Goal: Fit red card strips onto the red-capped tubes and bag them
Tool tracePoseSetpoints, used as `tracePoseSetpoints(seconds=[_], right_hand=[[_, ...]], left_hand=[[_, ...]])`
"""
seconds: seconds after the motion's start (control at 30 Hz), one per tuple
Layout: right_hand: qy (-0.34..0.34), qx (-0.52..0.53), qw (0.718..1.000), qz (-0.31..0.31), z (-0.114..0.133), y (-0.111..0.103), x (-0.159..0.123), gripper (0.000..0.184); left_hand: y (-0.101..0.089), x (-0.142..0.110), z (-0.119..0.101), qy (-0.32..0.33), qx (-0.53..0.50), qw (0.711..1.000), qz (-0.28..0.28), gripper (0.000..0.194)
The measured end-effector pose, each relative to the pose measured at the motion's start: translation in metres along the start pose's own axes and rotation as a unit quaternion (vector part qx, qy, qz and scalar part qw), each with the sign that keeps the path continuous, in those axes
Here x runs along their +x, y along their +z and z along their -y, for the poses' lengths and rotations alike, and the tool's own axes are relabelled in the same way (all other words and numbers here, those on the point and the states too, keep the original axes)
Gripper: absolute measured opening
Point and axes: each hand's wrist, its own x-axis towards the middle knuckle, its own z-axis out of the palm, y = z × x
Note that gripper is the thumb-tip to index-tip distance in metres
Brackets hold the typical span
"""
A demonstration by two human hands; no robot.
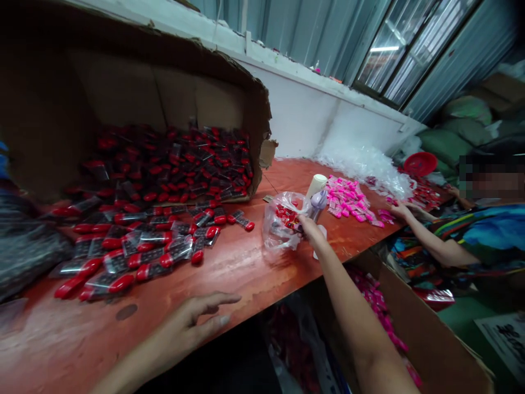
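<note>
My left hand (200,323) is over the near edge of the red table (229,273), fingers stretched out and thumb apart, holding nothing. My right hand (311,230) reaches to the right side of a clear plastic bag (281,235) and its fingers close at the bag's rim; the fingertips are partly hidden. Small red packets (287,215) lie inside the bag. A purple-capped bottle (319,200) and a whitish cylinder (315,185) stand just behind that hand. Left of the bag, many clear packs with red ends and dark beads (147,241) are spread on the table.
A torn cardboard box (264,109) lies on its side, heaped with the same red-ended packs. Pink packs (348,200) and clear plastic bags (369,164) lie farther right. A co-worker's hands (402,210) are beside them. Below stands an open carton (435,339) with pink packs.
</note>
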Motion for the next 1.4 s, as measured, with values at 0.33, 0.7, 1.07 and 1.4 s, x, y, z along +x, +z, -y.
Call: tracePoseSetpoints(seconds=[0.33, 0.7, 1.07, 1.4], right_hand=[[-0.040, 0.273, 0.933, 0.231, 0.058, 0.113, -0.166, 0.046], [-0.241, 0.079, 0.939, 0.234, 0.094, 0.214, -0.218, 0.068], [-0.183, 0.207, 0.928, 0.248, 0.090, 0.244, -0.243, 0.048], [-0.198, 0.222, 0.899, 0.321, 0.085, 0.247, -0.246, 0.043]], left_hand=[[0.027, -0.029, 0.019, -0.063, -0.321, 0.928, -0.181, 0.054], [-0.001, -0.073, 0.074, -0.017, -0.472, 0.823, -0.317, 0.042], [-0.012, -0.107, 0.095, 0.022, -0.492, 0.821, -0.288, 0.038], [-0.003, -0.115, 0.100, -0.001, -0.445, 0.815, -0.372, 0.053]])
